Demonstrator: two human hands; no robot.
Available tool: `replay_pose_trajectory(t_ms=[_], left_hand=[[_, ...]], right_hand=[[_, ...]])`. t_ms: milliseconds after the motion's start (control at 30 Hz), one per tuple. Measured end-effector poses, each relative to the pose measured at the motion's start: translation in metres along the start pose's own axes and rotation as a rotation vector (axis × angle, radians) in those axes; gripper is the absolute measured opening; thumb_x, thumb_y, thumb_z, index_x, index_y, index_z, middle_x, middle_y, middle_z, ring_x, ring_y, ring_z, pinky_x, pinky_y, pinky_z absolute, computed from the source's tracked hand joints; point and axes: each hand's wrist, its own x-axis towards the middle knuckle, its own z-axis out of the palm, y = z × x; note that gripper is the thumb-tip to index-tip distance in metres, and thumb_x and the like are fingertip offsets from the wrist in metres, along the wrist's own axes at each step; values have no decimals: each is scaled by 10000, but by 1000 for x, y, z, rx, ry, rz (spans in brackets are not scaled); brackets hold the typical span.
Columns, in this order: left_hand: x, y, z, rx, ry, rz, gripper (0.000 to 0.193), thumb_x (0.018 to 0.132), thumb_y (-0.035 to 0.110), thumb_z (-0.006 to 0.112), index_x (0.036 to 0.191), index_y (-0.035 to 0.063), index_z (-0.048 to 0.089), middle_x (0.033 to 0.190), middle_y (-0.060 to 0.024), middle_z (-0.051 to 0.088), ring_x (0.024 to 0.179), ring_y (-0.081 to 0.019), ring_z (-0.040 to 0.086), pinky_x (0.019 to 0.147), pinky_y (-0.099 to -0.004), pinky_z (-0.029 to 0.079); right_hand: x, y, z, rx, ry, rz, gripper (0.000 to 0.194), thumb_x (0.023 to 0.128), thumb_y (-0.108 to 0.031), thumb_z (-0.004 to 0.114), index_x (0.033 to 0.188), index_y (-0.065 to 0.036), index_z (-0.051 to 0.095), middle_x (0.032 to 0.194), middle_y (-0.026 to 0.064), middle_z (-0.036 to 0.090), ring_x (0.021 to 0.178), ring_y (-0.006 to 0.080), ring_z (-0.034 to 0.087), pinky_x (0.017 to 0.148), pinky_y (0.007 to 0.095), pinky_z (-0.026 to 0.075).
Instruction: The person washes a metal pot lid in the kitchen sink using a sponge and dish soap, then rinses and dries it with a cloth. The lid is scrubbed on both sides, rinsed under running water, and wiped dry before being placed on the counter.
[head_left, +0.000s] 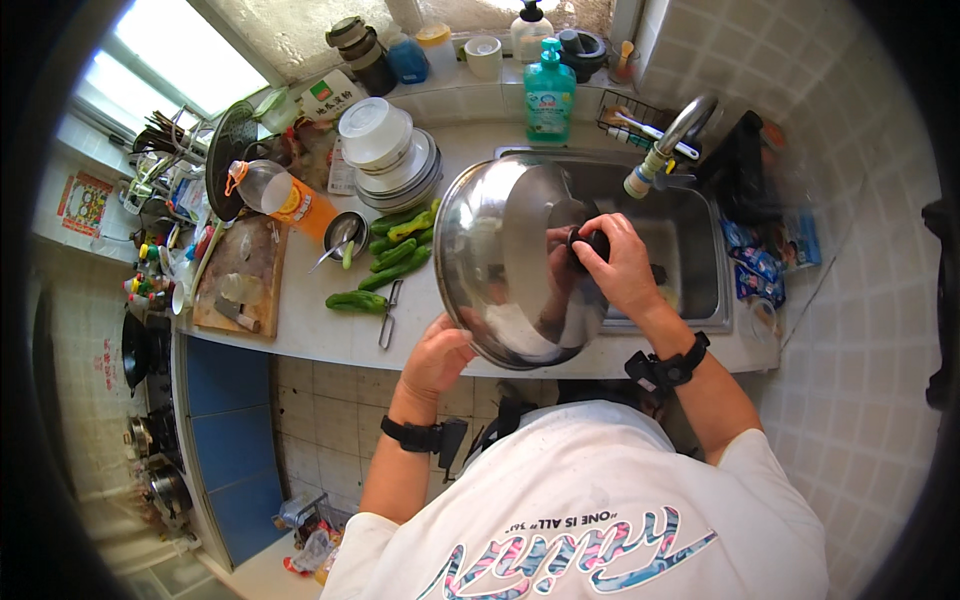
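Note:
A large domed steel wok lid (495, 247) is tilted up over the counter edge and the near-left part of the sink (637, 247). My right hand (622, 262) pinches its black knob (592, 246) between thumb and fingers. At the lower left rim, my left hand (442, 352) grips the lid, thumb on the near side and fingers partly hidden. The shiny dome mirrors my hands. Left of the lid lie several green peppers (394, 257) and a metal peeler (389, 315). Above the sink basin arches a faucet (675, 139); the lid hides part of the basin.
Stacked bowls and plates (390, 150) stand behind the peppers. Further left are a small metal bowl (358, 225) with a spoon, an orange drink bottle (292, 199), and a cutting board (240, 262) bearing a cleaver (236, 313). A green soap bottle (547, 97) stands behind the sink.

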Motion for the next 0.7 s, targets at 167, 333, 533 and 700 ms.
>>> replay_pose_trajectory(t_ms=[167, 333, 533, 700], left_hand=[[-6, 14, 2, 167, 44, 79, 301, 996, 176, 537, 1249, 18, 573, 1194, -156, 677, 1101, -288, 672, 955, -432, 545], [-18, 18, -13, 287, 133, 55, 300, 1052, 272, 488, 1064, 19, 648, 1260, -201, 673, 1112, -303, 686, 963, -419, 545], [-36, 6, -31, 376, 247, 54, 367, 1072, 294, 465, 892, 41, 662, 1242, -212, 692, 1078, -274, 707, 917, -358, 559], [-49, -11, -44, 547, 476, -40, 354, 1067, 343, 486, 1140, 40, 654, 1290, -151, 670, 1146, -268, 672, 930, -361, 540]], right_hand=[[1, -12, -1, 35, 46, -70, 209, 870, -166, 690, 990, -14, 611, 994, 164, 575, 961, 353, 592, 856, 414, 492], [27, -21, -26, 37, 109, -103, 204, 877, -166, 708, 998, -21, 631, 959, 142, 595, 909, 309, 623, 802, 382, 509], [62, -24, -67, 391, 42, 101, 190, 971, -216, 678, 1044, -43, 650, 819, 8, 620, 661, 70, 588, 567, 220, 489], [72, -26, -81, 468, 65, 190, 225, 997, -219, 648, 1128, -36, 641, 884, 15, 636, 689, 71, 590, 608, 208, 491]])
